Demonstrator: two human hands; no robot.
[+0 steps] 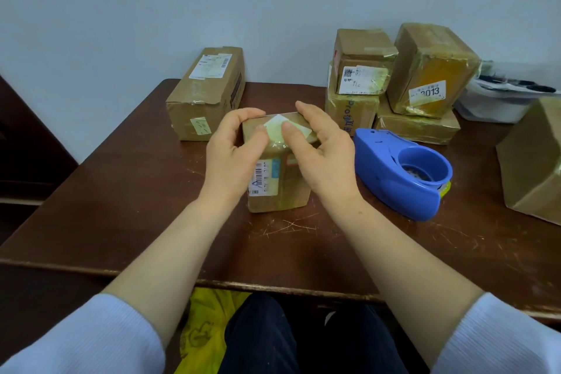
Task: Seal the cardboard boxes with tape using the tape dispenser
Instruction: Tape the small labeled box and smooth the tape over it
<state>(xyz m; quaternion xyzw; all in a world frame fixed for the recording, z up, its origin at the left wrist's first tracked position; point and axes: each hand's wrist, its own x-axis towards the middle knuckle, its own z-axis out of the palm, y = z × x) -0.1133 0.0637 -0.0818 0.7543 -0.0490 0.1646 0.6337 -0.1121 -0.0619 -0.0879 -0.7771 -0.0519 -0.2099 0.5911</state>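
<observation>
two hands are clamped on one small cardboard box (279, 191) at the centre of the frame. the left hand (232, 152) grips its left side, fingers curled round the far top edge and thumb pressed down on the top. the right hand (324, 152) holds the right side the same way, fingers hooked over the far edge, its thumb beside the other one. both thumbs press on a pale patch of tape (288, 127) on the box top; the hands hide most of that top. the box stands on the brown surface (151, 206), with a barcode label on its near face.

just right of the right hand, the blue tape dispenser (391, 173) lies on the surface, touched by neither hand. upper left of centre lies a long box (206, 94) with a shipping label. at the upper right, a stack of taped boxes (394, 76) stands against the wall, with a white tub (491, 106) beside it. another box (534, 161) tilts at the right edge.
</observation>
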